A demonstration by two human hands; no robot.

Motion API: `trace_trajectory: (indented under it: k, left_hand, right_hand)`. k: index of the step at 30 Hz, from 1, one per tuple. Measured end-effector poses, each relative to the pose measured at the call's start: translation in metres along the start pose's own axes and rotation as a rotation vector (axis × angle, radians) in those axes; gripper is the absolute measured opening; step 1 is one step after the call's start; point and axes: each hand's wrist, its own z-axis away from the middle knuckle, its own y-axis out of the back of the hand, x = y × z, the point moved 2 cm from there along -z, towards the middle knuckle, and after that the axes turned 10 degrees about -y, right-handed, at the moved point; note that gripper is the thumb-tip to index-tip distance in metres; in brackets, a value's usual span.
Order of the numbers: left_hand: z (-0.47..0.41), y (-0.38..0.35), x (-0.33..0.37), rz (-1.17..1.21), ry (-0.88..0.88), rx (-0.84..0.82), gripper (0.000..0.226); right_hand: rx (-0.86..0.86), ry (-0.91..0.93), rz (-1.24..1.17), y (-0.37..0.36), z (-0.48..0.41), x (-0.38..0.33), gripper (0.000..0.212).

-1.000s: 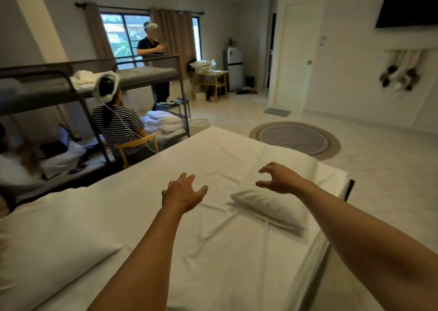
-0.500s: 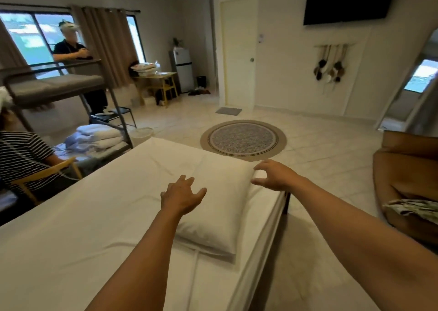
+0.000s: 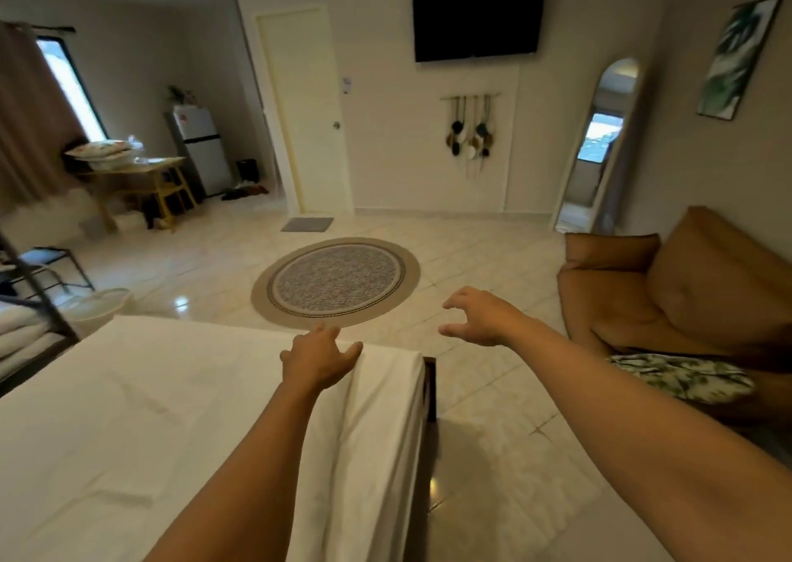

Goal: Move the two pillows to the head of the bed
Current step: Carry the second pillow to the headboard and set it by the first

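The white bed (image 3: 128, 411) fills the lower left, and its foot-end right corner lies in front of me. A long white bulge (image 3: 385, 424) runs along the bed's right edge; blur keeps me from telling whether it is a pillow or folded sheet. My left hand (image 3: 317, 360) hovers low over the bed near the foot corner, fingers spread, its thumb beside that bulge. My right hand (image 3: 484, 315) is out past the bed's edge above the tiled floor, fingers curled apart and holding nothing. No other pillow is in view.
A brown sofa (image 3: 685, 296) with a leaf-patterned cushion (image 3: 681, 379) stands at the right. A round rug (image 3: 336, 283) lies on the floor beyond the bed. A bunk frame (image 3: 38, 300) and folded bedding are at the far left. A door, a TV and a mirror line the far wall.
The view has swung to the right, so the bunk bed and the people have left the frame. The plainly visible white pillow under my hands is no longer clear. Both hands stay open.
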Motion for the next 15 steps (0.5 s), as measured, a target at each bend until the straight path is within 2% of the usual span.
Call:
trace_trajectory:
  k: [2, 6, 9, 15]
  left_hand:
    - [-0.043, 0.0, 0.011, 0.019, -0.033, -0.013, 0.07]
    - [-0.132, 0.006, 0.034, 0.009, -0.118, 0.025, 0.07]
    - [-0.187, -0.001, 0.056, 0.009, -0.192, 0.025, 0.074]
    - [-0.305, -0.019, 0.089, -0.037, -0.153, 0.035, 0.079]
  right_hand:
    - [-0.016, -0.033, 0.043, 0.019, -0.026, 0.02, 0.067]
    - [0.075, -0.088, 0.025, 0.06, -0.081, 0.058, 0.067]
    - [0.081, -0.113, 0.03, 0.076, -0.121, 0.087, 0.067]
    - [0.102, -0.109, 0.005, 0.093, -0.231, 0.147, 0.067]
